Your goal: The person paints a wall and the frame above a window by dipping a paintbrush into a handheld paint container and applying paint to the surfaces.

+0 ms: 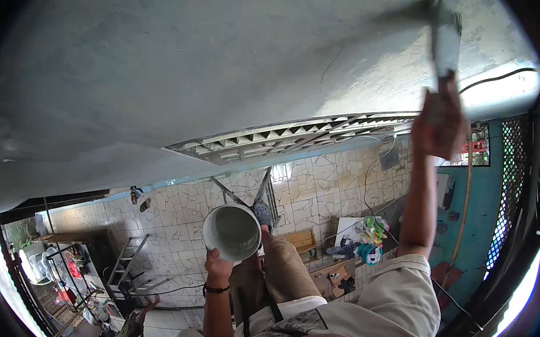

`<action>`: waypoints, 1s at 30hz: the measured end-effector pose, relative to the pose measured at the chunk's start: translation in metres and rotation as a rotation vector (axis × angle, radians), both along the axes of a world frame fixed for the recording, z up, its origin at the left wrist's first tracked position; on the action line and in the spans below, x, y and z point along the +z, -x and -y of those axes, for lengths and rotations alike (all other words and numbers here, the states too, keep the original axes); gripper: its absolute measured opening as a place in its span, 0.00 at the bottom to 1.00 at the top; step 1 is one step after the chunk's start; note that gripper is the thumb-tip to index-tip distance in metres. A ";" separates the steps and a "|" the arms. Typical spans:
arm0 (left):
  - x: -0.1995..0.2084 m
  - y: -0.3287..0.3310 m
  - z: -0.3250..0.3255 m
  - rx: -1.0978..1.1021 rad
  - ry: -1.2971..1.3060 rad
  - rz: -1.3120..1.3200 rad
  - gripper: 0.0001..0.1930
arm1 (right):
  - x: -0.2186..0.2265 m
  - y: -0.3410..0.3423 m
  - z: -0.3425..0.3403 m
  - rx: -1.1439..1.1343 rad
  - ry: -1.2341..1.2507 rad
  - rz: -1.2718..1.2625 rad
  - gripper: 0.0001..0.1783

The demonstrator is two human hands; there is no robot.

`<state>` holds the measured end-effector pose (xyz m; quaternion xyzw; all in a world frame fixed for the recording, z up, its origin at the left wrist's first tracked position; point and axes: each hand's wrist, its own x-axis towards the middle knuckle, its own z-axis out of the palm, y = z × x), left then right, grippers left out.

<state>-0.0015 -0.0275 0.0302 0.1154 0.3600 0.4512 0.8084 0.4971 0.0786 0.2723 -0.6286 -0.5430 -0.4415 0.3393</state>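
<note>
My right hand (438, 124) is raised high at the upper right, its fingers closed round the handle of a wide paintbrush (447, 48). Motion blurs both the hand and the brush. The dark bristles are at the grey-white wall surface (196, 59); whether they touch it is unclear. Lower down, in front of my legs, my left hand (218, 266) grips the near rim of a round pail (234, 231). Pale greyish paint or residue shows inside the pail; its depth cannot be told. The wall has uneven lighter and darker patches and a thin crack.
A slatted vent (297, 134) runs along the wall below the brush. Under my feet are metal ladder legs (225, 190), above a floor of cracked-pattern tiles (180, 225). Wooden boxes (303, 240) and clutter lie right; another ladder (129, 262) and a person's arm (145, 312) are lower left.
</note>
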 end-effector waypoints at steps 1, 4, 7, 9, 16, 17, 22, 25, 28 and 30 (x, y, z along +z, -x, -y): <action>-0.002 -0.002 0.001 0.010 0.026 -0.015 0.43 | -0.029 0.004 -0.006 0.049 -0.008 0.089 0.14; -0.005 -0.005 0.001 -0.005 0.016 -0.002 0.44 | -0.110 0.016 -0.019 0.304 -0.182 0.102 0.14; -0.002 -0.005 -0.001 -0.007 0.020 -0.029 0.44 | -0.166 0.024 -0.007 0.339 -0.081 0.035 0.05; 0.000 -0.003 -0.003 -0.017 0.031 -0.043 0.44 | -0.193 0.026 0.006 0.358 0.044 0.007 0.05; -0.003 0.002 -0.003 -0.022 0.019 0.001 0.43 | -0.242 0.027 0.050 0.441 0.435 -0.195 0.09; -0.004 0.002 -0.002 -0.032 0.023 -0.009 0.43 | -0.245 0.027 0.054 0.435 0.564 -0.290 0.09; -0.005 0.001 0.000 -0.051 0.008 0.031 0.43 | -0.239 0.009 0.042 0.496 0.627 -0.332 0.16; -0.002 -0.001 -0.001 -0.100 0.023 0.014 0.43 | -0.208 -0.007 0.014 0.505 0.601 -0.268 0.12; 0.002 -0.004 -0.003 -0.091 0.016 -0.013 0.44 | -0.149 -0.007 0.015 0.497 0.587 -0.265 0.15; 0.004 -0.006 -0.005 -0.086 0.001 -0.012 0.44 | -0.106 -0.006 0.015 0.550 0.494 -0.176 0.16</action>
